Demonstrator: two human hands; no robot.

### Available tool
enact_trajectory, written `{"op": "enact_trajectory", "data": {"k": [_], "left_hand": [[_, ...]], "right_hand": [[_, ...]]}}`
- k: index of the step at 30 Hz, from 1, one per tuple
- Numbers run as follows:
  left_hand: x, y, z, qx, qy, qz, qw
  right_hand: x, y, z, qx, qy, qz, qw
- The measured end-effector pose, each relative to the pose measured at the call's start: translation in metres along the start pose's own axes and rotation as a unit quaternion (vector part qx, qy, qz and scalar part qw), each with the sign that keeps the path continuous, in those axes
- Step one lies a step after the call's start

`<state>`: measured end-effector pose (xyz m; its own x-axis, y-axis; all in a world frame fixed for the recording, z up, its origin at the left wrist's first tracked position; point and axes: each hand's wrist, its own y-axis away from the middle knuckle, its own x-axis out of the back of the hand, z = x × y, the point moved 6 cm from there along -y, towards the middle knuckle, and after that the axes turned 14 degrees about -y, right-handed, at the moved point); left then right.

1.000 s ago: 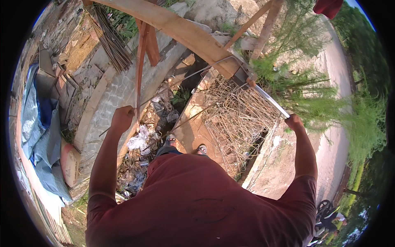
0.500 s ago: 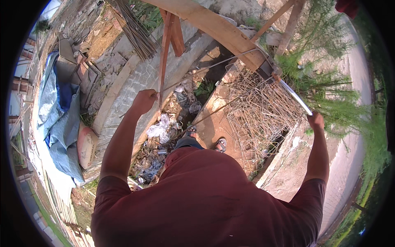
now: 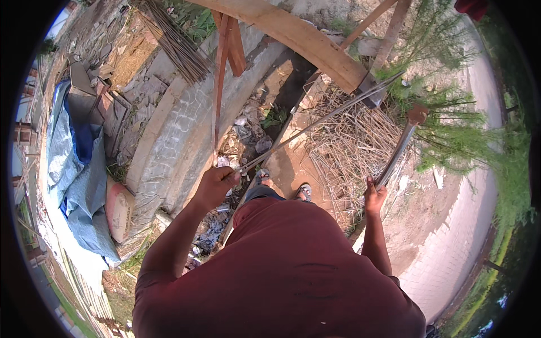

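My left hand (image 3: 215, 185) is closed on one end of a thin bent steel rod (image 3: 321, 123). The rod slants up to the right, over the dark metal fitting (image 3: 373, 94) at the end of a thick wooden beam (image 3: 304, 39); whether they touch I cannot tell. My right hand (image 3: 375, 196) grips the lower end of a metal bar (image 3: 397, 151) with a rusty, blocky head (image 3: 417, 114). That head stands apart from the fitting, beside green foliage. Below the rod lies a tangled pile of bent steel rods (image 3: 352, 149).
Wooden props (image 3: 221, 73) stand under the beam. A bundle of straight rods (image 3: 172, 42) lies at the far left, with a blue tarp (image 3: 79, 180) and a sack (image 3: 118, 211) nearer. Litter (image 3: 209, 228) lies by my feet. Feathery branches (image 3: 451, 135) reach in from the right.
The bar's head has come away from the fitting, and my right hand has drawn inward, tilting the bar upright. My left hand has come nearer to me and right, swinging the rod.
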<state>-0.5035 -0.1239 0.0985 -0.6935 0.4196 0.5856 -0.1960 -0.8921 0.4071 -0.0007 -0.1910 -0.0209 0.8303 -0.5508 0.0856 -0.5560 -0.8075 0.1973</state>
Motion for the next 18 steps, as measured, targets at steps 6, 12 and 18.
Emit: {"op": "enact_trajectory", "data": {"k": [6,12,18], "left_hand": [[-0.022,-0.022,0.058,-0.1,0.205,0.116,0.967],[-0.033,-0.091,0.231,-0.339,0.378,0.071,0.859],[-0.01,-0.104,0.291,-0.484,0.168,0.153,0.845]], "right_hand": [[-0.143,0.077,-0.112,-0.022,-0.092,-0.136,0.986],[-0.207,0.081,-0.177,0.099,-0.211,-0.168,0.958],[-0.165,0.056,-0.194,0.164,-0.224,0.046,0.959]]}}
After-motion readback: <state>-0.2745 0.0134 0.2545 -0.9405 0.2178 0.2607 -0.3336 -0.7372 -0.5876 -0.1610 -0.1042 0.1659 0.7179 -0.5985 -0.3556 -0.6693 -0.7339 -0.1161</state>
